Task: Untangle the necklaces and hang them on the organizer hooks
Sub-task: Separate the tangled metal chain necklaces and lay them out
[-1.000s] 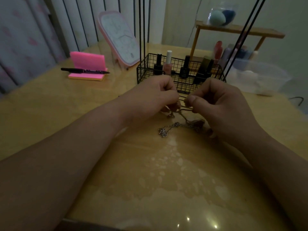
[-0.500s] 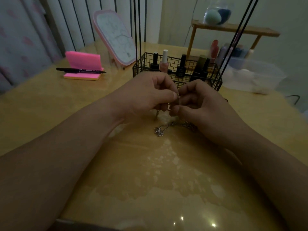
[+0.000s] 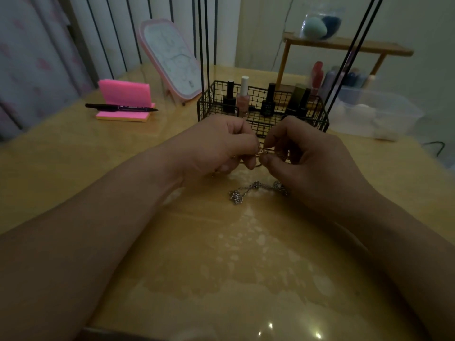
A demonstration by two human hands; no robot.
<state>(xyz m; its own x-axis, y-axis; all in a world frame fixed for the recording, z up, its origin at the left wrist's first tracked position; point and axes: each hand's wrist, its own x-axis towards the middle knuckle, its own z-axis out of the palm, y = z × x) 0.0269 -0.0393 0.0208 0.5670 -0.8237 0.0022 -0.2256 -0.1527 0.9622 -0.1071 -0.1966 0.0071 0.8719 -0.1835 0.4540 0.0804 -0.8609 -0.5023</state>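
Head view: I judge the untangling step is in hand. The left hand (image 3: 221, 146) and right hand (image 3: 307, 156), fingers curled, pinch a thin gold-coloured chain (image 3: 264, 151) between them, above the yellow wooden table (image 3: 73, 168). A silver link chain (image 3: 248, 190) lies below. I count two necklaces and one black wire organizer (image 3: 261, 112). Next, the knot needs gentle loosening.

gold necklace (image 3: 264, 151): thin chain, pinched between left hand (image 3: 214, 146) and right hand (image 3: 316, 159) | silver necklace (image 3: 246, 190): loose crumpled chain, lay on table (image 3: 73, 168) beneath them
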